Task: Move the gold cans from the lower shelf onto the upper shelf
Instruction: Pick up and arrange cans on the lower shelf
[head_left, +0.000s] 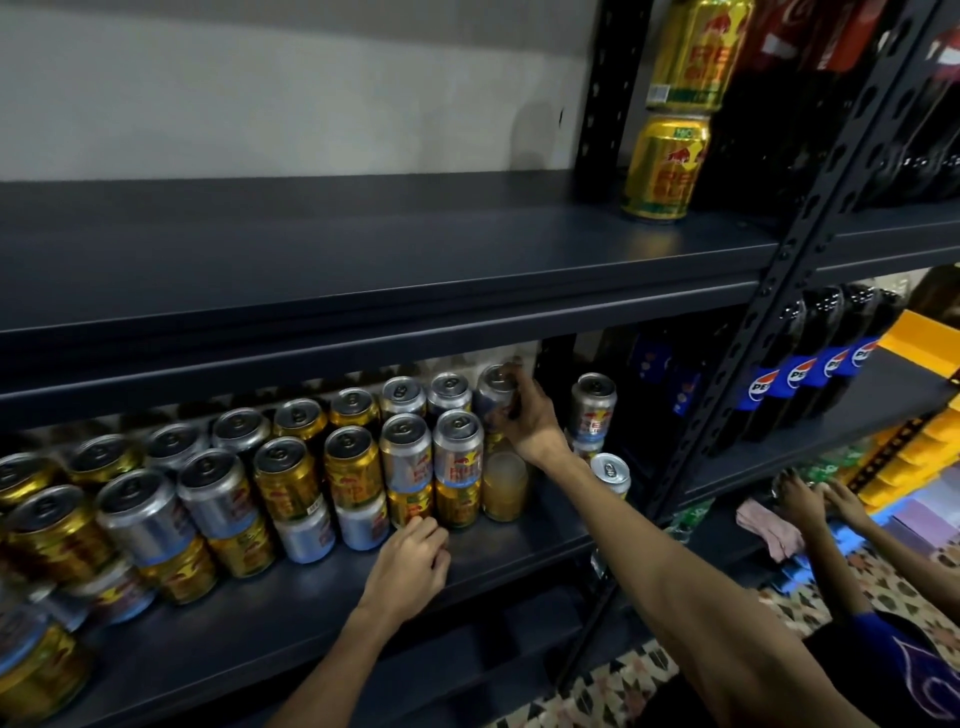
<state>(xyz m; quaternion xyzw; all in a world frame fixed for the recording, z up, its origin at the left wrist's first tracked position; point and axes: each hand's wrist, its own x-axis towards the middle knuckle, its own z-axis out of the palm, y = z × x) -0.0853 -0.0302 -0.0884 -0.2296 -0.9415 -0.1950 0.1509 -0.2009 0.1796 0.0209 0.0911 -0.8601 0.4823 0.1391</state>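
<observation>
On the lower shelf, right hand clamps a silver can; left hand curls against a gold can, grip unclear. Upper shelf bears two stacked gold cans.

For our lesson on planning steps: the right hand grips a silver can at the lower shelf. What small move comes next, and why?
Probably set the silver can aside: the right hand grips it just above a gold can, which seems to need uncovering before it joins the two stacked gold cans on the upper shelf.
</observation>
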